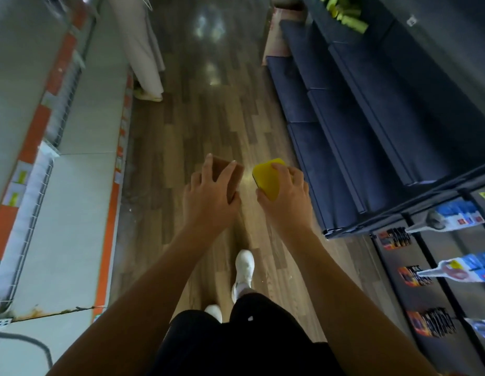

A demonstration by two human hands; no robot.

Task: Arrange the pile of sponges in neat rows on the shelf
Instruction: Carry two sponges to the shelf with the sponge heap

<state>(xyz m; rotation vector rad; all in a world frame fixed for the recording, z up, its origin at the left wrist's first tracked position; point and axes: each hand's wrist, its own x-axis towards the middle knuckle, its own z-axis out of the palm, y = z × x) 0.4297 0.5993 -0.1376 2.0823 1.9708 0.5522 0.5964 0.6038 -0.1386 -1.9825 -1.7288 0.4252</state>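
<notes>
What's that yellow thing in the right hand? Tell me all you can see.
A yellow foam-like sponge with rounded corners, a thin dark layer along one edge. The right hand grips it in mid-air above the wooden floor, fingers curled over its far end, thumb at its near end. Its broad yellow face tilts toward the camera.

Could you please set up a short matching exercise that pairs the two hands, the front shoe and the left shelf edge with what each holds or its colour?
Things:
1. left hand
2. right hand
3. front shoe
4. left shelf edge

Matches:
A. white
B. grips the yellow sponge
C. orange
D. grips the brown sponge

Pairs: 1-D, 2-B, 3-A, 4-C.
</notes>
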